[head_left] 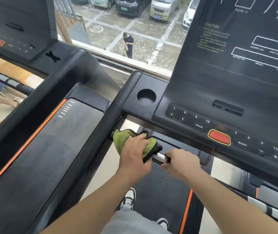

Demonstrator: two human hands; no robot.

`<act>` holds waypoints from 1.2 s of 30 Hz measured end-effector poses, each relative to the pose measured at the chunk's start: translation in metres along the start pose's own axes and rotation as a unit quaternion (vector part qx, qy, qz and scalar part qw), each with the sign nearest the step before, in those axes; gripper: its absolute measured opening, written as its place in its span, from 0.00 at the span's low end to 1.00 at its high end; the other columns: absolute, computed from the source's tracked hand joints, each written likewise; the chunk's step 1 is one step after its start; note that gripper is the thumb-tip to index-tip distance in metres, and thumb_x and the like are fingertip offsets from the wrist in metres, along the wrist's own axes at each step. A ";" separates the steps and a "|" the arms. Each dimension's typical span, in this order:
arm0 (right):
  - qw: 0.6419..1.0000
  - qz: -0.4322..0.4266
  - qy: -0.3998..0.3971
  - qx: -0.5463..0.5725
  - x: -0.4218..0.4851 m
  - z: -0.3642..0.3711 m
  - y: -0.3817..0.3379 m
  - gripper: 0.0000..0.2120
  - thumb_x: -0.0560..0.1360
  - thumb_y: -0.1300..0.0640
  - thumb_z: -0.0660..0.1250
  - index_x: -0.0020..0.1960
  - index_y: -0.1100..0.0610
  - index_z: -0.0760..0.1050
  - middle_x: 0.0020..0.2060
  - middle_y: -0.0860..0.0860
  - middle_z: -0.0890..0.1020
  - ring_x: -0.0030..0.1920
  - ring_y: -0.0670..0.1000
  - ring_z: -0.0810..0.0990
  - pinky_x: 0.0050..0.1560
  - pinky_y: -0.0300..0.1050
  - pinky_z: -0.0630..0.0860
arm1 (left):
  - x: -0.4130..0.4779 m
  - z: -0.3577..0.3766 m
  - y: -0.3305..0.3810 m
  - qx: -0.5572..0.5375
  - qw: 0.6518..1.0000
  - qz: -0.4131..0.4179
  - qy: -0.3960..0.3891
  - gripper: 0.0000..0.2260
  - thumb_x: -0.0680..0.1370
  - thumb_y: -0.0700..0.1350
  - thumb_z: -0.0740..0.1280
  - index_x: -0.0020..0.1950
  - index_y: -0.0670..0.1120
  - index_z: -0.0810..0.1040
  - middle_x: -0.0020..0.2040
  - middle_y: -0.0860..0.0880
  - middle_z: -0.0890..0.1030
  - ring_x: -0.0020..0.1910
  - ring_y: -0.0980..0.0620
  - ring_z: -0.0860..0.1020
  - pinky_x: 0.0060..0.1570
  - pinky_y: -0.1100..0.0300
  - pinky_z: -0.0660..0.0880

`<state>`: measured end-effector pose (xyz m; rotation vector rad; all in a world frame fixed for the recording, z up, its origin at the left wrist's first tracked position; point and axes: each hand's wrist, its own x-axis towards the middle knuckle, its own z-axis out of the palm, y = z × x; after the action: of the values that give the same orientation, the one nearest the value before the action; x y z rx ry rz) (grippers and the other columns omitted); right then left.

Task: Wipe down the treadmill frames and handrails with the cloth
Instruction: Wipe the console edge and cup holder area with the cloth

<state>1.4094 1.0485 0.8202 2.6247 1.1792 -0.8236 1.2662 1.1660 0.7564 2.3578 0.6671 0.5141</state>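
Found cloth [120, 141] bunched round handrail [159, 157] below console [202, 105], gripped by left hand [133, 151]. Found right hand [182, 163] clasping bare handrail just beside cloth; fingertips hidden, apparently curled underneath.

The person is wearing grey trousers [131, 222] of plain, softly creased fabric, the leg ending at a pair of low black-and-white sneakers. The left sneaker [129, 198] is showing white laces and black panels, while the right sneaker [163, 222] is peeking out only as a black-and-white toe. Both forearms [91, 205] are running bare to the left hand [133, 152] and the right hand [182, 163], which are going bare as well.
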 end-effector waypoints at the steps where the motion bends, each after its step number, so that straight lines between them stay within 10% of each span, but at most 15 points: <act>1: 1.000 0.000 -0.002 -0.002 0.001 -0.001 0.000 0.10 0.77 0.40 0.67 0.49 0.46 0.76 0.44 0.46 0.81 0.48 0.53 0.80 0.41 0.44 0.72 | -0.004 -0.008 -0.006 -0.001 0.998 0.051 -0.041 0.21 0.68 0.45 0.74 0.61 0.46 0.81 0.71 0.48 0.77 0.70 0.46 0.74 0.76 0.46 0.63; 5: 1.000 -0.009 -0.003 -0.003 0.000 0.001 0.000 0.11 0.79 0.39 0.66 0.53 0.45 0.79 0.44 0.45 0.81 0.48 0.53 0.81 0.41 0.43 0.73 | 0.002 -0.064 -0.052 0.118 0.971 0.125 -0.164 0.23 0.69 0.46 0.77 0.62 0.52 0.77 0.73 0.50 0.73 0.69 0.47 0.73 0.71 0.52 0.71; 11: 0.999 -0.001 0.033 0.015 -0.008 0.007 0.001 0.12 0.79 0.38 0.64 0.54 0.44 0.77 0.44 0.45 0.82 0.48 0.52 0.81 0.41 0.44 0.72 | 0.018 -0.020 0.009 0.059 0.993 -0.105 -0.011 0.14 0.69 0.49 0.71 0.53 0.48 0.79 0.50 0.49 0.80 0.50 0.44 0.76 0.57 0.47 0.73; 17: 0.999 0.008 0.048 0.021 -0.022 0.013 0.019 0.15 0.78 0.38 0.66 0.56 0.49 0.76 0.50 0.47 0.83 0.53 0.54 0.82 0.44 0.46 0.76 | 0.012 -0.015 0.007 0.027 0.971 0.150 -0.185 0.24 0.69 0.49 0.76 0.64 0.48 0.79 0.66 0.48 0.79 0.63 0.46 0.77 0.66 0.51 0.72; 23: 0.999 0.032 0.008 0.000 -0.035 0.009 0.048 0.03 0.75 0.51 0.66 0.48 0.48 0.75 0.44 0.47 0.81 0.48 0.54 0.81 0.38 0.43 0.71 | 0.020 -0.051 -0.041 0.222 0.973 -0.016 -0.064 0.26 0.72 0.57 0.68 0.69 0.53 0.76 0.63 0.53 0.78 0.65 0.48 0.74 0.80 0.39 0.54; 27: 0.999 0.030 0.033 0.007 -0.038 0.017 0.047 0.02 0.77 0.53 0.64 0.47 0.47 0.71 0.43 0.46 0.80 0.49 0.53 0.81 0.36 0.43 0.67 | 0.016 -0.010 0.009 0.169 0.983 -0.072 -0.013 0.19 0.69 0.56 0.66 0.57 0.51 0.81 0.49 0.53 0.80 0.51 0.46 0.76 0.68 0.47 0.67; 36: 0.997 0.071 0.020 -0.012 -0.030 0.017 0.058 0.10 0.75 0.46 0.68 0.54 0.48 0.78 0.47 0.47 0.82 0.53 0.54 0.84 0.43 0.43 0.73 | 0.006 0.028 0.059 0.111 0.970 0.134 -0.168 0.27 0.68 0.62 0.64 0.65 0.54 0.78 0.58 0.53 0.80 0.54 0.46 0.77 0.58 0.51 0.73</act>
<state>1.4279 0.9834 0.8173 2.6800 0.9909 -0.7306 1.3047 1.1163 0.7760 2.6775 0.2610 0.1453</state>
